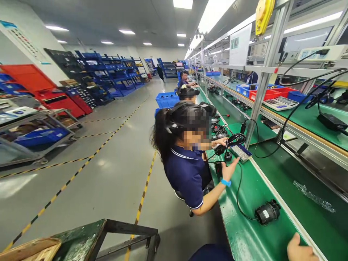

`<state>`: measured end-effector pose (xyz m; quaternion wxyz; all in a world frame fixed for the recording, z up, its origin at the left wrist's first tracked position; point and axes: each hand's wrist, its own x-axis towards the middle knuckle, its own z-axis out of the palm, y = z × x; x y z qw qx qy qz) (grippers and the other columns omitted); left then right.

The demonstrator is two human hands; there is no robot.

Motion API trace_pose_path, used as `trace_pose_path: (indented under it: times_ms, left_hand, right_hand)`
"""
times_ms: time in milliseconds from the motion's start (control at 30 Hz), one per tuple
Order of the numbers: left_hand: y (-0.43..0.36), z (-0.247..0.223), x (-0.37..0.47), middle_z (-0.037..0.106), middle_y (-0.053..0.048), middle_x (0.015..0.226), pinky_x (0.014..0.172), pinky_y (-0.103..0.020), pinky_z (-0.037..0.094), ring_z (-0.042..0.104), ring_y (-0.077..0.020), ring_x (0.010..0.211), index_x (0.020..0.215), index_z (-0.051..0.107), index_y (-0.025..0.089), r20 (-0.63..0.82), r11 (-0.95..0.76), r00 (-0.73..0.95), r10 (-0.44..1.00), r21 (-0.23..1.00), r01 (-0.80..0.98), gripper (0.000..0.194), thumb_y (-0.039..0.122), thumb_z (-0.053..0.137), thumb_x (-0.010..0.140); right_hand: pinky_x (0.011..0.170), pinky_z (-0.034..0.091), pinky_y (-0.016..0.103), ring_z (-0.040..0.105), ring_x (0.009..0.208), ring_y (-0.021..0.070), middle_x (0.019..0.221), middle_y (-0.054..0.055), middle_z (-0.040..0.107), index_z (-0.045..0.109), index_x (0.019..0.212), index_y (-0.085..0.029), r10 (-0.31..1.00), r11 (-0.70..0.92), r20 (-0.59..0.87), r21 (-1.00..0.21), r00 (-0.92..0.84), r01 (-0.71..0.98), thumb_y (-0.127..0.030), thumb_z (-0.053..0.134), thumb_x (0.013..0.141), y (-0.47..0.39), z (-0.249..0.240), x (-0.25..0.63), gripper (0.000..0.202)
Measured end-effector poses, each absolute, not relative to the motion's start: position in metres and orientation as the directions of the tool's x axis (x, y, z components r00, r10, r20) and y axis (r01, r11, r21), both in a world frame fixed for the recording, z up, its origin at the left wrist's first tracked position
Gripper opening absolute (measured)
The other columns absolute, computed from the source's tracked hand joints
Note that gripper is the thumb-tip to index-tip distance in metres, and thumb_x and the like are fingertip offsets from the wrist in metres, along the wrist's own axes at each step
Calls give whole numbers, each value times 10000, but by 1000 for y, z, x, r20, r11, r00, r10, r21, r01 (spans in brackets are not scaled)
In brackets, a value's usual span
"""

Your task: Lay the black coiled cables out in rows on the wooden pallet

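One hand of the wearer shows at the bottom edge, resting on the green belt; fingers cropped, grip cannot be told. Black pump lies near it, cable trailing toward a co-worker, within her reach.

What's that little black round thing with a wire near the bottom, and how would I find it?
Follow the long green bench toward the camera wearer's hand. Just beyond that hand lies a small black motor-like part, lying alone. A white label and one long black cable trailing to the neighbouring worker set it apart.
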<state>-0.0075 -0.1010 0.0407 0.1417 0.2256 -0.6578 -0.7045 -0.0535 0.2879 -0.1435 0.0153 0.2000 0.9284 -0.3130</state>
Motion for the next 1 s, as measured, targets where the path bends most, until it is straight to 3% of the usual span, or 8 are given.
trace_pose_path:
  times_ms: [100,200,300,400,567,667,800,1000]
  left_hand:
    - [-137,43,-11,545,-62,858,675,-212,365,545,-168,1014,968,568,86,-108,-295,-814,-570,952,80,764,514,-63,928]
    - [-124,32,-19,561,-61,812,681,-215,413,522,-192,870,1168,602,141,-178,-426,-857,-483,903,52,659,693,424,856]
    - [-81,19,-24,482,-29,781,664,-261,442,454,-178,706,1431,503,226,-283,-445,-923,-263,884,-144,709,565,536,810]
    - [-36,15,7,470,-15,799,657,-298,444,447,-155,665,1463,448,274,-471,-215,-879,-80,869,-446,667,463,544,830]
    - [6,12,167,566,-18,815,687,-462,476,593,-209,751,1046,621,206,-621,92,-774,-123,769,-632,473,580,504,782]
    - [10,-10,238,660,4,871,933,-553,479,639,-277,908,874,623,340,-689,252,-688,-227,641,-725,326,542,634,619]
    - [28,-38,202,669,-32,1365,1153,-413,432,595,-271,1301,1276,605,383,-599,456,-783,-170,656,-601,484,593,560,842]
    - [81,-52,31,373,-246,1618,1282,-481,238,316,-368,1532,1574,321,75,-286,664,-872,-396,567,-487,900,603,570,889]
  right_hand:
    - [1083,291,793,292,1497,516,1599,341,284,250,1617,-77,252,662,-279,-648,-927,375,-877,277,804,249,-123,-67,1140]
    - [1103,323,766,324,1474,521,1618,332,245,222,1612,-64,130,682,-259,-678,-957,276,-920,366,786,208,-103,-61,1198]
    - [1085,393,700,342,1434,547,1637,320,167,154,1629,-106,85,739,-229,-638,-970,215,-877,532,741,180,-98,-48,1236]
    - [1082,407,636,335,1422,563,1644,325,80,105,1637,-134,44,800,-209,-578,-977,159,-678,622,785,175,-103,-46,1135]
    - [996,474,533,582,1248,481,1658,281,45,44,1648,-261,-63,867,-342,-483,-937,119,-463,603,814,220,-108,-56,1024]
    - [971,491,516,618,1207,462,1644,264,138,-1,1647,-261,-19,887,-354,-437,-935,148,-488,573,824,267,-110,-54,1028]
    - [995,501,520,578,1265,472,1640,260,192,-25,1643,-175,99,863,-328,-443,-939,245,-561,545,806,330,-114,-36,1084]
    - [1079,478,577,420,1428,504,1659,294,165,-16,1627,-43,256,812,-264,-464,-930,355,-688,470,760,389,-126,8,1185]
